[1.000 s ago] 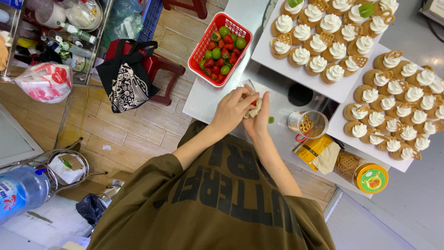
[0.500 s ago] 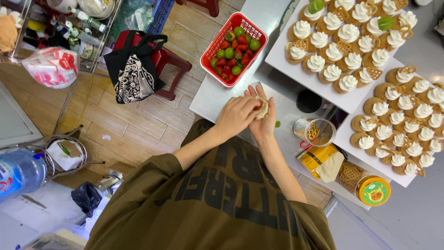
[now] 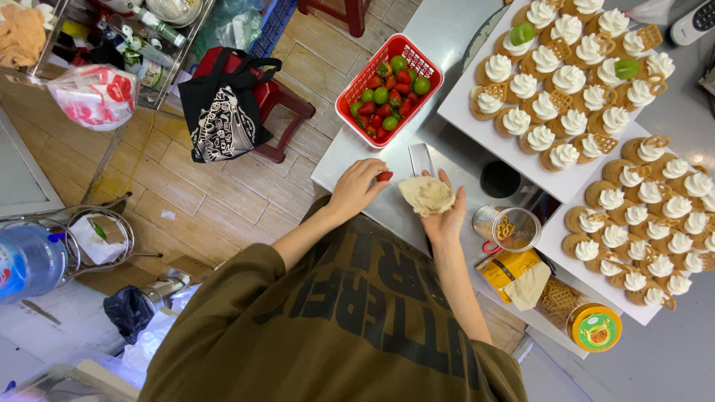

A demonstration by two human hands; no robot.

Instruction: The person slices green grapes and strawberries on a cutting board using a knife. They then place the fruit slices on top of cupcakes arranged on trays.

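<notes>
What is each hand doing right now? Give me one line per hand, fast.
Left hand: closed on a strawberry, pinched at the fingertips.
Right hand: open, palm up, cradling a crumpled tissue.

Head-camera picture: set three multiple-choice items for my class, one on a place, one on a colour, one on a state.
1. Where does the red basket stand?
A. on the floor
B. on the counter corner
C. on the stool

2. What colour is the small fruit in the left hand?
A. red
B. green
C. yellow

3. How is the right hand placed?
A. shut in a fist
B. open, palm up under a crumpled pale paper
C. flat on a tray

Answers: 1 B, it sits by the counter edge; 2 A, red shows at the fingertips; 3 B, the paper lies on the open palm.
</notes>
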